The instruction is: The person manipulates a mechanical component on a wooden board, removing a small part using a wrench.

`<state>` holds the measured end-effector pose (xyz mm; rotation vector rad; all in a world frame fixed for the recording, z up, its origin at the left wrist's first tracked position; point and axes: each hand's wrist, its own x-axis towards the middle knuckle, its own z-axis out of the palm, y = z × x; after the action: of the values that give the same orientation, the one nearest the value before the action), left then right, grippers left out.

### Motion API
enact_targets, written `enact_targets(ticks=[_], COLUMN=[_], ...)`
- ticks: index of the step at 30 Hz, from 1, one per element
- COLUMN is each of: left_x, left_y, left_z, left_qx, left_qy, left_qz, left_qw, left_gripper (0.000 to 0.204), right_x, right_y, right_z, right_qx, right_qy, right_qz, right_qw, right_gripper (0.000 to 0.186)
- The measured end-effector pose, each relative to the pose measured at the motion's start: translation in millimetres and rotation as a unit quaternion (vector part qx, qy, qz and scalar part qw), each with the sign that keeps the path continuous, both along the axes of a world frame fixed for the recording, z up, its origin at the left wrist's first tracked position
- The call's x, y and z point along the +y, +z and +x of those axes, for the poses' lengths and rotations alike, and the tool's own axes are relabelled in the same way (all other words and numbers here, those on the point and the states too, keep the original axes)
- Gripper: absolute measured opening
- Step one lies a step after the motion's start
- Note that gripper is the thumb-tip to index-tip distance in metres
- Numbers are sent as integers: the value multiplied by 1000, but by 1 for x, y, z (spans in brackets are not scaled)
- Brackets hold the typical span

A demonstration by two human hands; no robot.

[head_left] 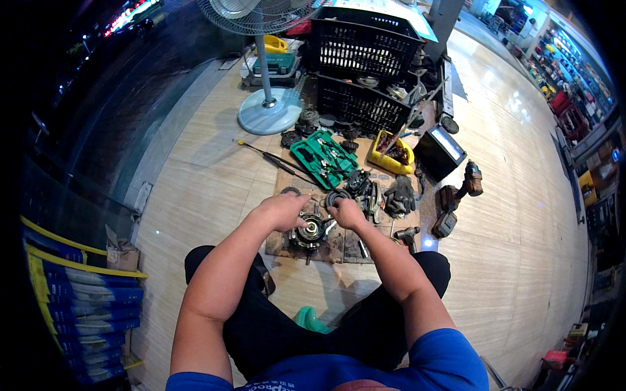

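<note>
Above a round metal housing (pixel 311 229) with a ringed centre, my left hand (pixel 282 212) reaches in from the left. Its fingers and thumb are apart, and I see nothing between them. Just beyond its knuckles lies a dark round part (pixel 291 191). My right hand (pixel 347 214) has its fingers closed on the edge of a dark ring-shaped metal part (pixel 336 195), right of the housing. The fingertips there are partly hidden. Several metal parts (pixel 372 201) and a pair of grey work gloves (pixel 399 195) lie right of that hand.
An open green tool case (pixel 324 159) and a yellow tray of parts (pixel 391 154) lie beyond the cardboard (pixel 277 244). At right are a black battery (pixel 440 153) and a cordless drill (pixel 469 182). Black crates (pixel 362 104) and a standing fan (pixel 269 111) stand behind.
</note>
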<state>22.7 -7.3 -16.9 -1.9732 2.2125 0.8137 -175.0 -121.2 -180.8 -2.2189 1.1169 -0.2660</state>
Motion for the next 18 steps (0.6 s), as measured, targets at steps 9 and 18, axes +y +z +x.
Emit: enact_targets(ticks=[9,18], left_x=[0,1], left_y=[-11,-13], left_z=[2,1], left_qx=[-8,-19], left_qy=[1,-1], left_qz=[-6,-15], left_qw=[1000,1000], left_gripper=[68,66], right_x=[1,-6], right_y=[1,-21], right_z=[6,6], right_qx=[0,-26], right_qy=[-26,-50], right_qz=[9,21], right_qw=[1000,998], right_gripper=[37,43])
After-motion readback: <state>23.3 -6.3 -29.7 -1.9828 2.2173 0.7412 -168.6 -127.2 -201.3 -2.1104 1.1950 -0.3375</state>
